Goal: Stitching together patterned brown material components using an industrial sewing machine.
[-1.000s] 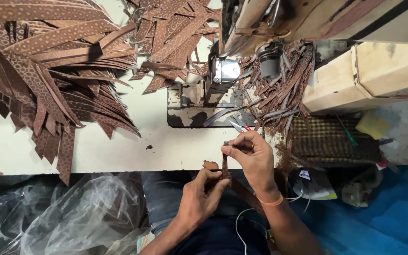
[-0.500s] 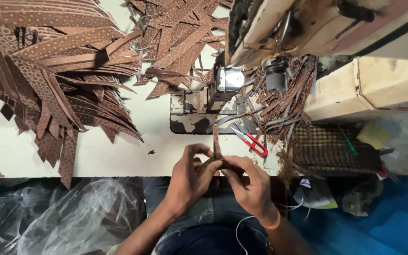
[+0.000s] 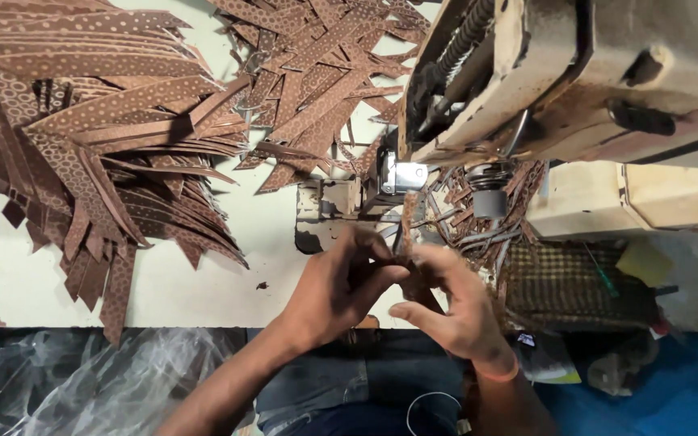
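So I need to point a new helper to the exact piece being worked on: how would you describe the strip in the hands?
Start at the big cream sewing machine at the upper right and drop to its needle area. Just below, the left hand and right hand pinch one narrow brown patterned strip. Unlike the flat piled strips at left, it stands upright.

Both forearms bare, no sleeves in view. Left hand (image 3: 337, 291) w/o rings or band. Right hand (image 3: 454, 311) has thin orange band (image 3: 501, 375) at wrist. Blue jeans (image 3: 365, 387) on lap, thin white cable (image 3: 430, 404) looping across them.
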